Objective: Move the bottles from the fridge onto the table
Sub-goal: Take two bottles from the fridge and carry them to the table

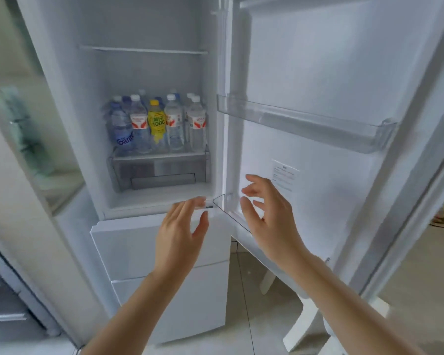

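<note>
The white fridge [69, 103] stands open in front of me. Several bottles are packed on its lower shelf: a yellow drink bottle [157, 123] in the middle, clear water bottles with red-and-white labels [197, 124] beside it, and a blue-labelled bottle [122, 129] at the left. My left hand [181, 234] is raised below the shelf, fingers straight and holding nothing. My right hand [264, 213] is lifted beside it in front of the door's lower corner, fingers spread and loosely bent, also holding nothing. Neither hand touches a bottle.
The open door [344, 73] swings out at the right with a clear bin [305, 121] on it. A clear crisper drawer [159, 172] sits under the bottle shelf. Closed white drawers [128, 247] lie below. White furniture legs [303, 326] stand on the tiled floor.
</note>
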`<action>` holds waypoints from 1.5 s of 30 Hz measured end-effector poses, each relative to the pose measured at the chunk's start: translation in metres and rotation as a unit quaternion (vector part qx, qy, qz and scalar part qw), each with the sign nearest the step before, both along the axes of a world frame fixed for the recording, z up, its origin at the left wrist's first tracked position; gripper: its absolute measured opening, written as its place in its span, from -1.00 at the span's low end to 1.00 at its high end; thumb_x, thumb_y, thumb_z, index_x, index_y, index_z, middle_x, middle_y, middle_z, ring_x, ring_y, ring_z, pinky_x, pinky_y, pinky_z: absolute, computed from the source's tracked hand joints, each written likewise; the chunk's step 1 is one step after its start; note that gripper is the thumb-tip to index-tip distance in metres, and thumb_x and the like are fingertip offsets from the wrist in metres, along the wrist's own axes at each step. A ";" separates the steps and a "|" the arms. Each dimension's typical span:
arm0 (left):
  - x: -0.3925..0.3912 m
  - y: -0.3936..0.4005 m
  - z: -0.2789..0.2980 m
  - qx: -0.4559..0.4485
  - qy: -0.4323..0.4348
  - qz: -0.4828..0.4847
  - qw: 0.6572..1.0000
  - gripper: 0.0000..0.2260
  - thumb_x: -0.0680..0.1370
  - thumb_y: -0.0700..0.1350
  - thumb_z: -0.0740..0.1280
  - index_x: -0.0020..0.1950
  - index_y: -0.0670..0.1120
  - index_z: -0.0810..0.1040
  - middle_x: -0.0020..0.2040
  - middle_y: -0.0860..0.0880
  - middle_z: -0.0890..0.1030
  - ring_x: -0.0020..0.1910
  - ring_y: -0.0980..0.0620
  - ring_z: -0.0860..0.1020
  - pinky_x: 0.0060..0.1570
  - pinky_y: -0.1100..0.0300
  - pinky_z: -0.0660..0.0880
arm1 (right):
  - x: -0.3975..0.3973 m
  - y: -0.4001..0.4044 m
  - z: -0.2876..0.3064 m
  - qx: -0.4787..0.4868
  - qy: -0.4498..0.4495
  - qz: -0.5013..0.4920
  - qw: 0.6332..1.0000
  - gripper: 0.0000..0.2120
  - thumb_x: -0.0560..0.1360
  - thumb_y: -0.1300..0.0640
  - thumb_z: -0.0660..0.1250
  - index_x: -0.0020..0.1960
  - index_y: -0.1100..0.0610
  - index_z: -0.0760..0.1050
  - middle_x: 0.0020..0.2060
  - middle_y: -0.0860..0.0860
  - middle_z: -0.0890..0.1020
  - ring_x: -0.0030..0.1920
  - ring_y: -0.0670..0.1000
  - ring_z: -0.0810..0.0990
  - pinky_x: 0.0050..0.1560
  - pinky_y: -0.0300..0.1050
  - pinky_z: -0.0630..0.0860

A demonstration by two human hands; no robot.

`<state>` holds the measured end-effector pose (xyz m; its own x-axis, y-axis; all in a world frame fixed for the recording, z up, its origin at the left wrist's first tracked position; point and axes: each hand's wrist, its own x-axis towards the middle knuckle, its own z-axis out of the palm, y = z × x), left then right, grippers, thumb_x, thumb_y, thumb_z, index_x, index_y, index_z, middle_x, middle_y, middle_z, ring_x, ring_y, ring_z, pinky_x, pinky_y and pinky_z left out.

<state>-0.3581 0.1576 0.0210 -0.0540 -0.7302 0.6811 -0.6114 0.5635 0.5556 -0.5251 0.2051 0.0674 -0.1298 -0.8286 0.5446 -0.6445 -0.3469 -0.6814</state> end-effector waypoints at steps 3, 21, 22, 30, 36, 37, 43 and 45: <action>0.044 -0.042 -0.004 0.007 0.018 0.019 1.000 -0.83 0.54 -0.17 0.37 0.12 -0.03 0.57 -0.02 0.15 0.61 0.02 0.05 0.58 -0.07 0.11 0.53 | 0.037 -0.044 -0.006 0.008 -0.017 0.013 1.000 -0.66 0.58 0.09 0.24 0.34 0.03 0.35 0.09 -0.10 0.54 0.14 -0.10 0.53 0.25 -0.03 0.48; 0.202 -0.303 -0.003 0.084 0.125 0.038 0.988 -0.79 0.52 -0.24 0.37 0.14 -0.07 0.56 0.02 0.04 0.57 0.00 0.07 0.56 -0.04 0.47 0.37 | 0.194 -0.316 -0.013 0.020 -0.071 0.013 0.997 -0.67 0.54 0.14 0.30 0.30 0.11 0.40 0.04 -0.03 0.55 0.11 -0.05 0.54 0.18 0.08 0.51; 0.204 -0.317 -0.003 0.084 0.126 0.040 0.988 -0.78 0.52 -0.24 0.36 0.15 -0.07 0.56 0.03 0.04 0.56 0.01 0.07 0.55 -0.02 0.40 0.39 | 0.196 -0.331 -0.012 0.022 -0.070 0.012 0.997 -0.66 0.54 0.13 0.30 0.30 0.11 0.40 0.06 -0.02 0.55 0.11 -0.05 0.54 0.18 0.06 0.52; 0.199 -0.417 0.002 0.118 0.181 0.054 0.975 -0.63 0.53 -0.20 0.35 0.32 -0.04 0.42 0.22 0.09 0.46 0.08 0.23 0.43 0.00 0.38 0.34 | 0.193 -0.455 -0.017 0.036 -0.089 -0.030 0.995 -0.61 0.53 0.08 0.34 0.31 0.09 0.37 0.18 0.03 0.51 0.19 0.02 0.50 0.23 0.02 0.48; 0.186 -0.482 0.014 0.072 0.261 0.035 0.962 -0.65 0.50 -0.29 0.33 0.21 0.03 0.45 0.10 0.07 0.53 0.01 0.29 0.52 0.01 0.37 0.49 | 0.191 -0.523 -0.019 0.030 -0.100 -0.019 0.994 -0.54 0.53 0.11 0.34 0.39 0.09 0.31 0.25 -0.05 0.47 0.28 -0.01 0.44 0.28 -0.12 0.38; 0.184 -0.491 0.013 0.065 0.269 0.037 0.960 -0.63 0.50 -0.28 0.33 0.19 0.09 0.44 0.10 0.08 0.54 0.04 0.22 0.53 0.08 0.29 0.49 | 0.192 -0.533 -0.020 0.026 -0.098 -0.021 0.995 -0.53 0.52 0.12 0.35 0.39 0.09 0.31 0.26 -0.05 0.49 0.27 -0.01 0.45 0.28 -0.10 0.40; 0.184 -0.533 -0.007 0.068 0.295 0.060 0.951 -0.41 0.45 -0.22 0.43 0.42 -0.05 0.29 0.29 -0.07 0.49 0.24 -0.04 0.51 0.27 -0.08 0.46 | 0.195 -0.562 -0.030 0.025 -0.101 -0.043 0.994 -0.41 0.50 0.17 0.37 0.44 0.12 0.19 0.26 0.05 0.51 0.24 0.04 0.52 0.22 -0.12 0.45; 0.183 -0.541 -0.010 0.074 0.304 0.064 0.948 -0.37 0.42 -0.21 0.46 0.43 -0.07 0.27 0.30 -0.08 0.49 0.25 -0.06 0.51 0.25 -0.12 0.47 | 0.197 -0.566 -0.033 0.015 -0.100 -0.061 0.993 -0.39 0.48 0.16 0.39 0.44 0.13 0.19 0.27 0.06 0.50 0.24 0.05 0.51 0.22 -0.12 0.46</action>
<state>-0.1747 -0.3835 0.0109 0.4113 -0.7940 0.4476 -0.2115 0.3945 0.8942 -0.3279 -0.3614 0.0348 -0.3328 -0.8153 0.4738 -0.5318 -0.2527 -0.8083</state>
